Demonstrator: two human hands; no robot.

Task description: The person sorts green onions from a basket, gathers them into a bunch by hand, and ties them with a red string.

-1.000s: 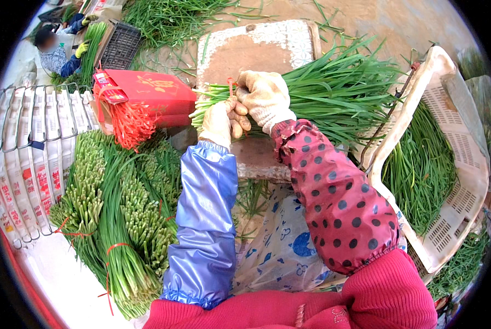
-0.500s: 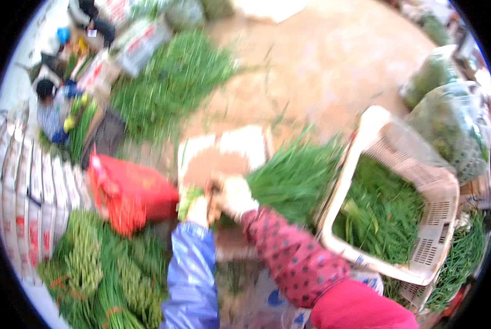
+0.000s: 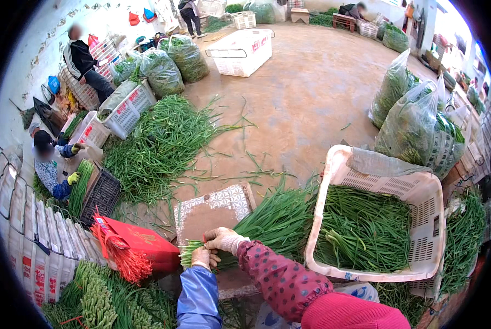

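A bunch of garlic chives (image 3: 275,219) lies across a low patterned board (image 3: 215,205), pale cut ends to the left and long green leaves spreading right. My left hand (image 3: 204,257) is closed around the bunch near its pale ends. Just above it, my right hand (image 3: 224,240) grips the same stalks, its fingers curled. A bit of red shows at the right fingertips, too small to make out. Left of my hands sits a red bag (image 3: 144,241) with a bundle of thin red strips (image 3: 129,264) hanging over its side.
On my right, a white plastic crate (image 3: 385,270) holds loose chives, with filled clear bags (image 3: 404,129) beyond. Bundled chives (image 3: 97,307) lie at lower left. Farther left, a seated person (image 3: 53,164) handles chives beside a large loose pile (image 3: 157,134). Stacked crates (image 3: 42,247) line the left side.
The view has shifted so more of the far room shows, and it has sharpened. My hands sit lower in the picture, both still closed on the bunch.
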